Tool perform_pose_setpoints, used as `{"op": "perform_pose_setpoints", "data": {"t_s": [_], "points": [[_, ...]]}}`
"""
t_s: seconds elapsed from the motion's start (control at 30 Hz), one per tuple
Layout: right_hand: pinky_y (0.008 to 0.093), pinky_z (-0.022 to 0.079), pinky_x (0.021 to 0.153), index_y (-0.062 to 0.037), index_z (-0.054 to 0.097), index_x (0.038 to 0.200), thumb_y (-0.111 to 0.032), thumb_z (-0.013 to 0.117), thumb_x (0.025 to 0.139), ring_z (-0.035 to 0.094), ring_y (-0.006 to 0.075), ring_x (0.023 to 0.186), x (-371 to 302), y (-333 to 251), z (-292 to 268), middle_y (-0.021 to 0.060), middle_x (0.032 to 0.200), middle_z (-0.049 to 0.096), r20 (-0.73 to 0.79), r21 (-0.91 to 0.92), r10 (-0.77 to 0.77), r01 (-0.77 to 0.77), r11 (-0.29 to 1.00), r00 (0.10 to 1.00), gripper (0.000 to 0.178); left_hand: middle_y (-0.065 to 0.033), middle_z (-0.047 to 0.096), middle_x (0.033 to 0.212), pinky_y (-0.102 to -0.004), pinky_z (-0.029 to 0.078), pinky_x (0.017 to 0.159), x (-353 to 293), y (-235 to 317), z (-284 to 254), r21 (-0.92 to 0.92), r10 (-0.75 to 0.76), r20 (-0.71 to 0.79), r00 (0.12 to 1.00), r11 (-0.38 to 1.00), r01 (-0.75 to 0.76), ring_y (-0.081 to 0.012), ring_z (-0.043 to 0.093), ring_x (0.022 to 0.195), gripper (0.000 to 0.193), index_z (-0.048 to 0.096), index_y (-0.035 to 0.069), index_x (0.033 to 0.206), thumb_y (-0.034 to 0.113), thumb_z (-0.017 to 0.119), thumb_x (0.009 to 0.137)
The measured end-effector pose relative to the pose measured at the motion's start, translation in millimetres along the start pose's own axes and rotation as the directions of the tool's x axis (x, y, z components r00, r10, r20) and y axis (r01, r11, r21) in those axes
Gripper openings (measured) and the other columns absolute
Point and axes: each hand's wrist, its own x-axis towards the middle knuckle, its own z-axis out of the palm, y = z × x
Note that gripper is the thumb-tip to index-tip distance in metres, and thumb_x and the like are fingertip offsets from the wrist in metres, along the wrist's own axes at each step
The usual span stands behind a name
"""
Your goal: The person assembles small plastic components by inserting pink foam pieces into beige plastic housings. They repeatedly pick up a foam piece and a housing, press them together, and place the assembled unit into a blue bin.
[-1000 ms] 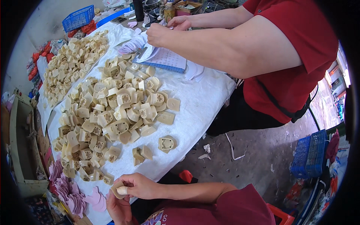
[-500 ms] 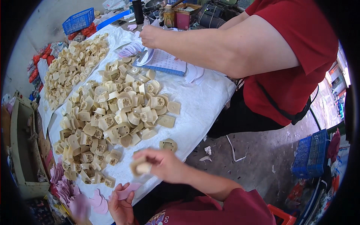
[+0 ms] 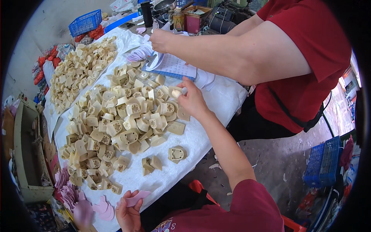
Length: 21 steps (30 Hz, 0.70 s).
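Near the front edge of the white-covered table, my left hand (image 3: 128,214) pinches a curved lilac strip (image 3: 136,198). My right hand (image 3: 191,97) reaches over the far right side of a heap of beige molded heel-shaped pieces (image 3: 127,116). Its fingers are closed around a small whitish rounded thing (image 3: 176,93) whose kind I cannot make out. Whether a beige piece beside the fingertips is also held, I cannot tell. A single beige piece (image 3: 177,154) with holes lies apart from the heap, with two more pieces (image 3: 151,165) left of it.
A co-worker's hand (image 3: 162,40) works above a sheet of paper (image 3: 176,65) at the far side. Lilac strips (image 3: 103,208) lie left of my left hand. A second beige heap (image 3: 83,69) is at the back left. A blue crate (image 3: 322,162) stands at right.
My right hand has moved away from me and to the right, from the near edge to the heap's far right side. Two beige pieces now show where it was. My left hand keeps the strip.
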Motion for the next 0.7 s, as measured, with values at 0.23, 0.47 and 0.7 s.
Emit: {"op": "perform_pose_setpoints", "data": {"t_s": [0.23,0.47,0.7], "points": [[0.0399,0.045,0.087,-0.0018,0.056,0.103,-0.014,0.059,0.079,0.058,0.0323,0.102,40,25,8,0.0185,0.114,0.058,0.04,0.02,0.128,-0.128,0.991,0.991,0.028,-0.0242,0.06,0.111,-0.0376,0.057,0.084,1,-2,1,0.031,-0.013,0.021,1.0,0.999,0.012,-0.0323,0.058,0.109,0.033,0.056,-0.006,0.112,0.02,0.052,0.093],[0.0321,0.052,0.056,0.0024,0.053,0.109,-0.006,0.054,0.08,0.063,0.0196,0.06,47,44,14,0.0162,0.086,0.062,0.021,0.007,0.089,-0.089,0.996,0.996,0.03,-0.0235,0.061,0.109,-0.0375,0.057,0.083,2,-4,5,0.048,-0.017,-0.003,1.0,0.999,0.017,-0.0322,0.058,0.109,0.033,0.056,-0.006,0.112,0.02,0.052,0.092],[0.0344,0.05,0.06,-0.001,0.057,0.105,-0.004,0.056,0.077,0.063,0.0218,0.062,5,-14,-7,0.0157,0.09,0.064,0.008,0.269,0.149,-0.146,0.952,0.989,0.028,-0.0235,0.061,0.108,-0.0372,0.057,0.082,1,-4,5,0.04,-0.012,0.002,1.0,0.999,0.012,-0.0324,0.059,0.108,0.033,0.056,-0.006,0.111,0.021,0.052,0.093]]}}
